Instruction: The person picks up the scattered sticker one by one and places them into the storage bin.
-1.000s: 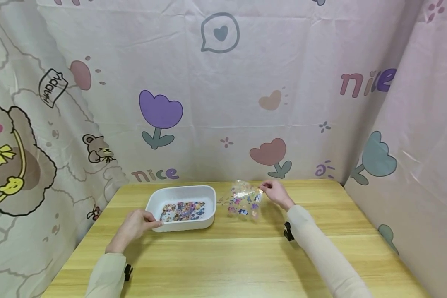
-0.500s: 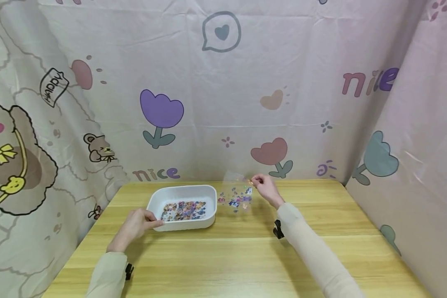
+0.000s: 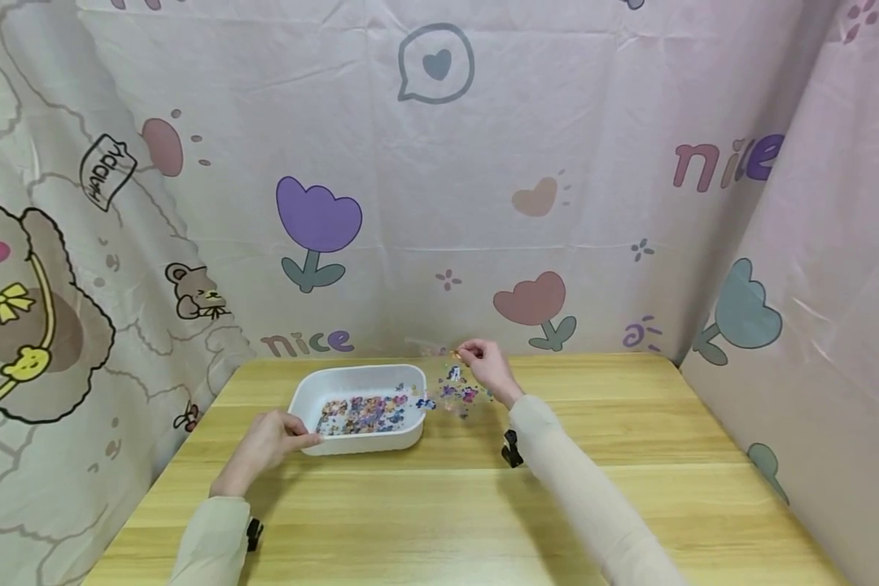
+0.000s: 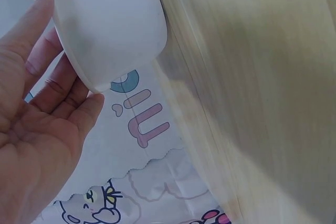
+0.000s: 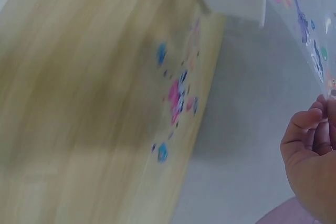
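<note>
A white plastic tray [image 3: 403,439] stands at the table's back left, with colourful sticker prints on its floor. My left hand [image 3: 267,443] grips its near left corner, thumb on the rim; in the left wrist view, the fingers of my left hand [image 4: 42,124] curl under the tray wall [image 4: 115,30]. My right hand [image 3: 489,366] pinches the upper corner of a clear sticker sheet [image 3: 450,392] with colourful little figures. The sheet's left part overlaps the tray's right rim. In the right wrist view, my right hand [image 5: 310,150] holds the sheet [image 5: 304,19] at its edge.
The wooden table [image 3: 425,521] ends at a patterned curtain [image 3: 425,309] behind, with more curtain on both sides. In the right wrist view, blurred colourful prints [image 5: 178,98] show over the table near its back edge; whether they belong to another sheet I cannot tell.
My right hand has moved left with the sticker sheet, from beside the tray to over its right rim. My left hand has stayed on the tray's corner.
</note>
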Demonstrator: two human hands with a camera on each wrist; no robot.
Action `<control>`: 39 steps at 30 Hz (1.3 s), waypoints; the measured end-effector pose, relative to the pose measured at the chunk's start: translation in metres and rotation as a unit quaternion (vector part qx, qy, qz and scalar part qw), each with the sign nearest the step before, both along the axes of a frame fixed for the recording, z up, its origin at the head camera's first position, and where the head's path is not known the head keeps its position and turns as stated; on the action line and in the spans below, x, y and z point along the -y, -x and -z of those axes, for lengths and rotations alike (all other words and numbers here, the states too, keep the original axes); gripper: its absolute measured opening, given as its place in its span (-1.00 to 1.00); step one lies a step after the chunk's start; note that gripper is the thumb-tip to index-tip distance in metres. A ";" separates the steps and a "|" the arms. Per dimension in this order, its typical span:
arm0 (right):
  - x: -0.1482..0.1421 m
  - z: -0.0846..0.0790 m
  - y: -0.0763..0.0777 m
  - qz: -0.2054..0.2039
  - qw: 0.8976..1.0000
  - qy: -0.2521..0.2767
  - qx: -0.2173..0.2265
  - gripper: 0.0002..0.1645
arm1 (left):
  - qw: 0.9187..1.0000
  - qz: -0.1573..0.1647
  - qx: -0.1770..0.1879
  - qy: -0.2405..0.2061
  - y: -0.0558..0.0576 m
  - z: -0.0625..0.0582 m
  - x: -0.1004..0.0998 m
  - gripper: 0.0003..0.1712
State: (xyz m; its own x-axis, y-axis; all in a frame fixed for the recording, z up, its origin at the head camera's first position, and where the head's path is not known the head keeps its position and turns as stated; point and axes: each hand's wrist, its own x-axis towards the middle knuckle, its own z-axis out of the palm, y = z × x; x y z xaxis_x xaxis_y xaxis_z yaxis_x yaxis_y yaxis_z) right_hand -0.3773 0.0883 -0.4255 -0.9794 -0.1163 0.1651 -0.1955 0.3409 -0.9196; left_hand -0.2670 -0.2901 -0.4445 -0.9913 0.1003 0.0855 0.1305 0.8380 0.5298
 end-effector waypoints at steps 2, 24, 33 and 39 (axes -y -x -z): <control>0.008 -0.001 0.000 -0.007 1.000 0.004 -0.006 -0.80 | 1.000 -0.004 0.003 -0.001 0.000 0.000 0.000 -0.74; 0.074 0.012 -0.005 -0.029 0.998 -0.048 -0.007 -0.80 | 1.000 -0.005 -0.006 0.009 0.001 0.001 -0.001 -0.77; 0.083 0.023 0.001 -0.057 0.985 -0.154 -0.044 -0.81 | 1.000 -0.006 -0.004 0.005 0.000 0.000 -0.003 -0.75; 0.089 0.027 0.004 -0.058 0.963 -0.242 -0.102 -0.85 | 1.000 -0.009 -0.006 0.005 -0.001 0.000 -0.002 -0.76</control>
